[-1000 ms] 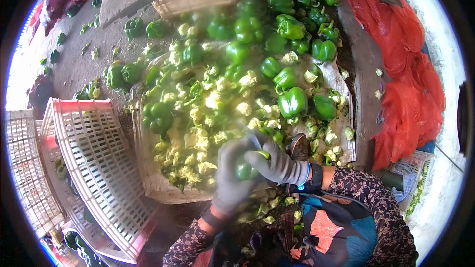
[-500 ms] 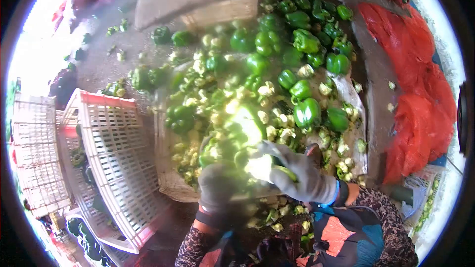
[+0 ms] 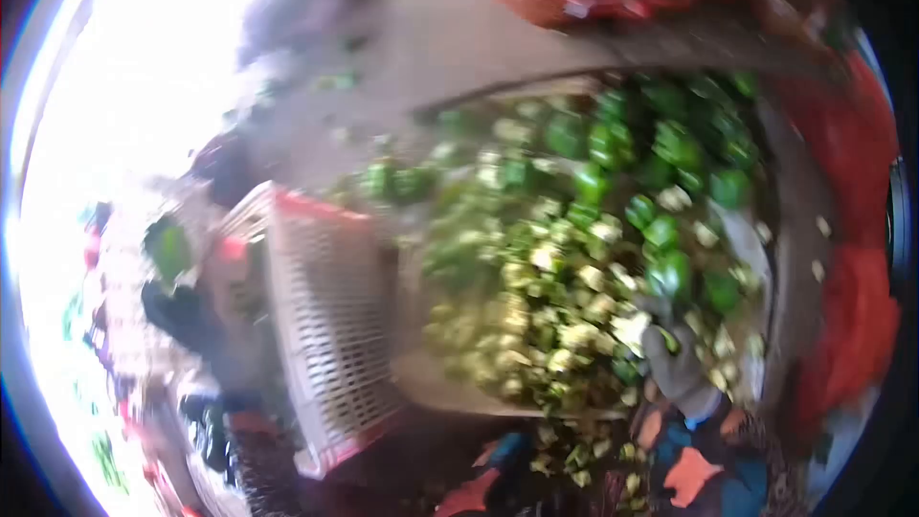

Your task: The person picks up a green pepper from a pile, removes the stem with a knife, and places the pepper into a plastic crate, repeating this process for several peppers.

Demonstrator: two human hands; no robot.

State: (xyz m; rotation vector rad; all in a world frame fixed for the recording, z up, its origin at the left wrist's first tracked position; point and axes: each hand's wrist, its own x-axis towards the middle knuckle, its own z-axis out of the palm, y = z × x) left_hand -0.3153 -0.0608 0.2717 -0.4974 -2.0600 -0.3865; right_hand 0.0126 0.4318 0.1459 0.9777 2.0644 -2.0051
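Blur hides the gloved right hand's (image 3: 678, 364) grip beside pepper scraps (image 3: 565, 325); no axis or writing readable.

The frame was blurred by motion, so only broad shapes could be told. A heap of green peppers (image 3: 661, 163) and pale cut cores (image 3: 546, 325) crowded the sheet ahead — no bare path through it. A tilted pink-rimmed crate (image 3: 325, 325) blocked the left; red mesh sacks (image 3: 862, 325) walled the right. The gloved right hand (image 3: 675, 364) sat at the heap's near edge — grey floor (image 3: 459, 38) beyond lay open.
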